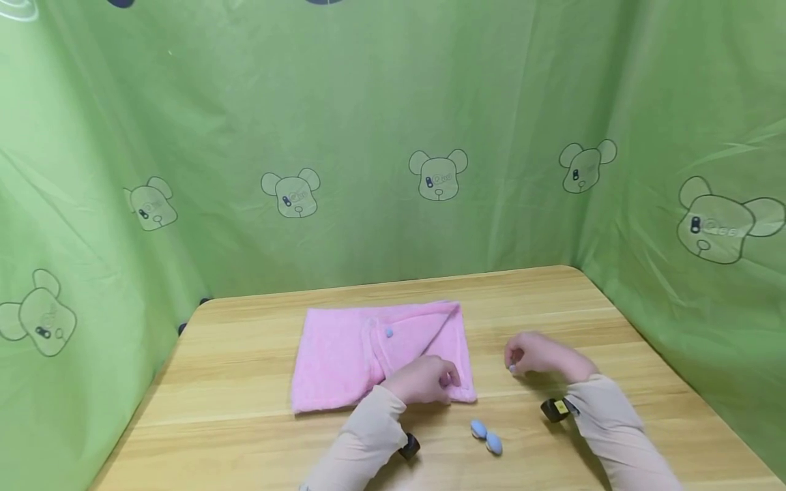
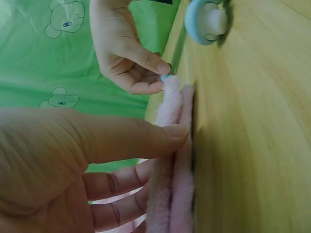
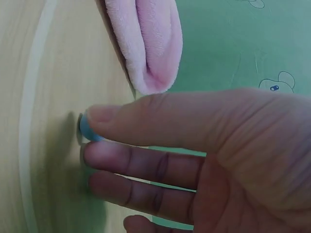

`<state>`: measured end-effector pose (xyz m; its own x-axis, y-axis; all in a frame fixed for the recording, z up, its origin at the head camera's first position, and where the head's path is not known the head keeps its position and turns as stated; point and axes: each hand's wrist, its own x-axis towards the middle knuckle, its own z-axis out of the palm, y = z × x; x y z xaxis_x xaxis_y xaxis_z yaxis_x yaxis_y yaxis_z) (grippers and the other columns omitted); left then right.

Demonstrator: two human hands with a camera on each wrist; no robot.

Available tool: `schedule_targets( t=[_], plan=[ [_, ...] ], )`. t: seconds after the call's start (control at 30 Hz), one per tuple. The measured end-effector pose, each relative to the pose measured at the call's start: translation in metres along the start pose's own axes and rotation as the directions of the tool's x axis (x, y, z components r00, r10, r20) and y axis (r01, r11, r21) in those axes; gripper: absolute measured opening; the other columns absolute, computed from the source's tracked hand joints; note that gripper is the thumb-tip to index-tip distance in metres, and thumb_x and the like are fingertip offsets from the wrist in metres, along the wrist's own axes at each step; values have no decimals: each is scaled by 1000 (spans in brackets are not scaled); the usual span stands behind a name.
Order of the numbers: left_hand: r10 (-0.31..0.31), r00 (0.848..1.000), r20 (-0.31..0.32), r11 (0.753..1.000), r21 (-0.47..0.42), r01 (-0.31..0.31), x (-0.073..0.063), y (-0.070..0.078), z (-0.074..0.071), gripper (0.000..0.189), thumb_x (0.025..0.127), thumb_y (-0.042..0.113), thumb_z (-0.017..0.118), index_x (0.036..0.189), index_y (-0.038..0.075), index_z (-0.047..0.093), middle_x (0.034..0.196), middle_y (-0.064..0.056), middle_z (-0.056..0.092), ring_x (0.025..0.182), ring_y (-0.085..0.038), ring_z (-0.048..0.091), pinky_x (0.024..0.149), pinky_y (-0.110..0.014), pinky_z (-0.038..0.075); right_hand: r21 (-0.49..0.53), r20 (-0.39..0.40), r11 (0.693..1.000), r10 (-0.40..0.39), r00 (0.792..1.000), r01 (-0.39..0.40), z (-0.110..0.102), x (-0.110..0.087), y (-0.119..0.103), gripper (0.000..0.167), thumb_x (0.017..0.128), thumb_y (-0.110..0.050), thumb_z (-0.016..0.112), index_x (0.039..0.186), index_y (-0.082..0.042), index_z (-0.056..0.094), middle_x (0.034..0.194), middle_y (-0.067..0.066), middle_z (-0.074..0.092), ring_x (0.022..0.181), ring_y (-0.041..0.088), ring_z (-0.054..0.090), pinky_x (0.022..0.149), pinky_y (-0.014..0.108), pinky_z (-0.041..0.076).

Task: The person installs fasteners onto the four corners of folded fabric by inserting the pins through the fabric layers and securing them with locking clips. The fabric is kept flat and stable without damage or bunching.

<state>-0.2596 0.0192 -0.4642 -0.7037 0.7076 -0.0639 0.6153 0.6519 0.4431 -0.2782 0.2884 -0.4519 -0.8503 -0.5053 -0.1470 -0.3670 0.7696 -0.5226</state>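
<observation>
A small blue piece (image 3: pixel 88 128) is pinched by the right hand (image 1: pixel 543 354), the grip being narrowed to thumb against fingertips; whether the worktop (image 1: pixel 245 361) is touched by the piece cannot be told. The folded pink cloth (image 1: pixel 338 354) lies to the left of that grip, apart from it, its long axis laid from left to right, so that a short edge is turned toward the pinched piece. That sideways gap is judged to be the relation that counts most, the piece being held level with the nearer part of the edge. By the left hand (image 1: pixel 424 380), the cloth's edge is pinched near its close right corner, thumb on one side and fingers on the other. On the cloth's upper layer a blue dot (image 1: pixel 389 333) is seen, left of both grips. Two blue-domed pieces (image 1: pixel 478 429) are left loose on the person's side of the cloth, the left hand being nearer to them.
</observation>
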Motion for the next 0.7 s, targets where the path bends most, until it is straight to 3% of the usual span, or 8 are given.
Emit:
schedule_targets(
  t=[0.17,0.4,0.7],
  plan=[
    [3,1000,-14,999,42,-2,2,0,3,18,78,10,76,95,16,71,85,4,64,74,-2,50,72,-13,43,-4,10,1000,-3,1000,3,2,2,0,12,71,1,72,75,-7,64,68,-4,56,63,6,47,57,21,41],
    [17,997,-77,995,97,-10,3,2,5,9,88,12,66,90,16,73,85,7,70,76,-1,57,77,-13,47,-16,12,1000,-17,1000,17,2,1,-1,13,70,3,72,74,-7,63,68,-5,55,63,5,46,57,20,39],
    [-43,983,-179,998,32,50,-3,0,-8,14,95,29,62,88,18,68,80,9,67,71,-2,56,70,-17,47,12,0,998,-68,998,68,-3,0,0,11,72,2,68,76,-6,64,71,-4,58,65,3,47,59,20,41]
  ],
)
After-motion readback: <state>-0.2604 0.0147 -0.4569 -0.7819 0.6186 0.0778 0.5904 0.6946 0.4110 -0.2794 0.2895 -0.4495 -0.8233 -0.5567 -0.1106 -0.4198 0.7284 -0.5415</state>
